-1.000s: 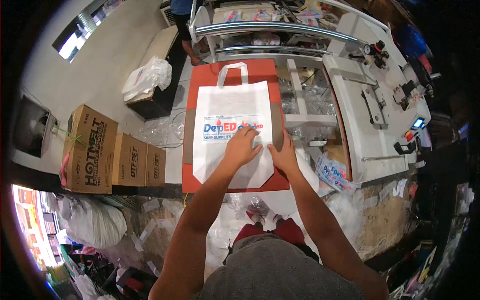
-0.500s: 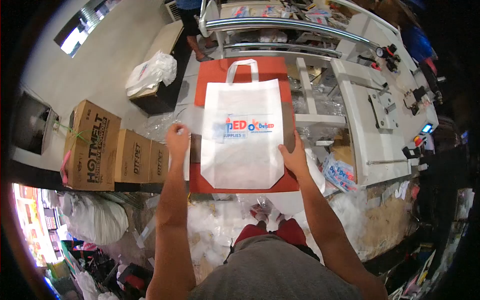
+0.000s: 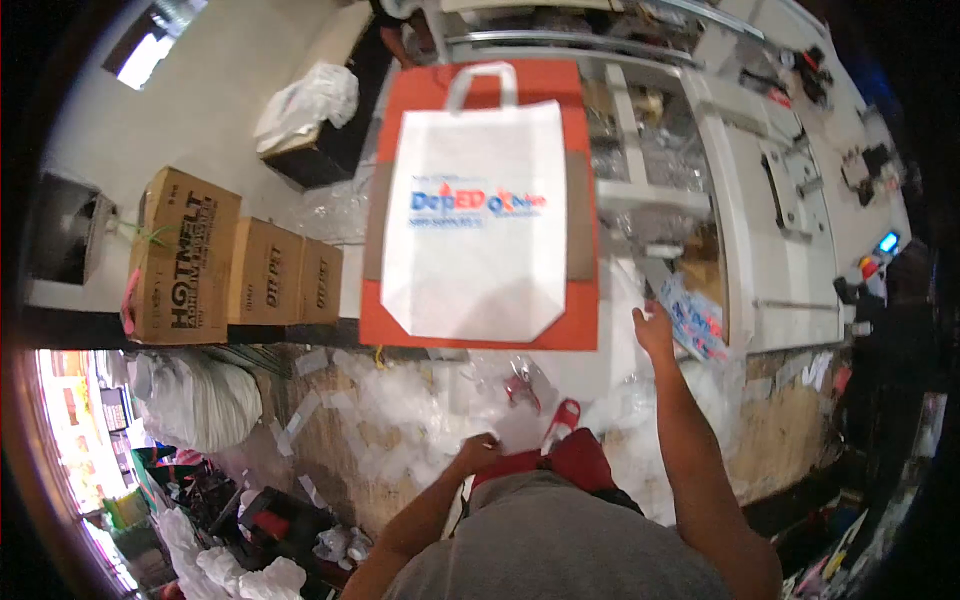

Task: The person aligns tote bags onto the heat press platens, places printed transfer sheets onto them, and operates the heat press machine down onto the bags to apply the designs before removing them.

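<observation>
A white bag [image 3: 470, 285] with looped handles lies flat on a red board [image 3: 580, 325], a blue and red "DepED" print across its middle. My left hand [image 3: 478, 455] is down in front of my waist, away from the bag, with its fingers curled; what they hold, if anything, cannot be made out. My right hand [image 3: 655, 330] is off the bag, to the right of the board, its fingers loosely apart and nothing visible in them. Close beside it is a clear sheet with blue and red print [image 3: 695, 322].
Cardboard boxes [image 3: 185, 260] stand at the left. A white plastic bundle [image 3: 310, 105] sits on a ledge behind them. The white machine frame [image 3: 740, 200] with a small lit display [image 3: 888, 242] is at the right. Another person's legs [image 3: 405, 35] show at the far end.
My left hand has dropped from the bag's left side to my waist. My right hand has left the bag's edge and moved right and down. More of the print's left part now shows clearly.
</observation>
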A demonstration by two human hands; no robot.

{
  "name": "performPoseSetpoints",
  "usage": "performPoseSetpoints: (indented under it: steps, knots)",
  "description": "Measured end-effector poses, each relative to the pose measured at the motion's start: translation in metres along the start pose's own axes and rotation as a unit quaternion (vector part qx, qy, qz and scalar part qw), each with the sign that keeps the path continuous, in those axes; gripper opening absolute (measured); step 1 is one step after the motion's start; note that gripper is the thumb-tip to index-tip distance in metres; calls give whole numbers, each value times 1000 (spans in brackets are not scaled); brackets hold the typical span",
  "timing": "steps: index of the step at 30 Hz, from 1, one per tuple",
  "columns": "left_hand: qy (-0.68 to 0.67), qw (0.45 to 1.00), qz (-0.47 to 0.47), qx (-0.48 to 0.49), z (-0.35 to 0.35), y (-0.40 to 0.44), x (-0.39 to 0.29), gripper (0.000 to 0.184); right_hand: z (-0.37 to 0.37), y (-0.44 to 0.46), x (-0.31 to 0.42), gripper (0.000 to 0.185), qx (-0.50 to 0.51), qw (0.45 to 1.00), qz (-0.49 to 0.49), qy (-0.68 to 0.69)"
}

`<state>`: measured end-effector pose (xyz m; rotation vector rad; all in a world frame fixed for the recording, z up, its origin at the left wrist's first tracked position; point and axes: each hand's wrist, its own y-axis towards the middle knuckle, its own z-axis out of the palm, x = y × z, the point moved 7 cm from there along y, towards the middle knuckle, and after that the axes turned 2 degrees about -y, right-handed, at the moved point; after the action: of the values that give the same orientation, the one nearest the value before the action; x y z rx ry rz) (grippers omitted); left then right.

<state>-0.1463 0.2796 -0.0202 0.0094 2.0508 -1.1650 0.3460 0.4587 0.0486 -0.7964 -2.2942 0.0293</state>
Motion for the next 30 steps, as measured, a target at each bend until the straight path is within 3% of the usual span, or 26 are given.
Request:
performPoseSetpoints:
  steps: [2,4,5,7,8,9,14,19,22,24,28,30]
  knots:
    - [77,988,85,99,52,-15,-85,36,15,-2,-51,57,-47,984,-114,-129]
    - [89,958,250,105,73,-25,-122,32,16,-4,-68,67,-15,981,-87,-173]
    - [17,988,91,122,60,-35,-145,29,12,-8,-60,70,-9,973,-114,-199]
    - [63,994,86,29,58,-26,-96,28,17,-4,-64,69,21,975,-83,-204]
    - [-47,997,-58,38,52,-36,-65,31,19,-3,-64,69,24,975,-81,-204]
    - [58,998,18,-12,51,-34,-28,32,17,-4,-57,67,33,972,-87,-214]
    - [41,986,-117,-114,23,-106,9,29,23,-3,-50,52,18,974,-84,-211]
    - [52,983,-141,-105,65,-133,71,30,22,-12,-51,42,-7,967,-156,-199]
    - [28,981,-166,-99,87,-133,58,32,30,-11,-60,36,-12,959,-163,-233]
    - [52,985,-137,-89,99,-120,54,32,33,-7,-67,29,-44,970,-161,-175]
    - [0,990,-111,-90,106,-102,27,35,36,-6,-70,24,-77,964,-175,-184]
    - [-26,990,-102,-91,104,-98,7,34,35,-3,-74,23,-43,979,-124,-153]
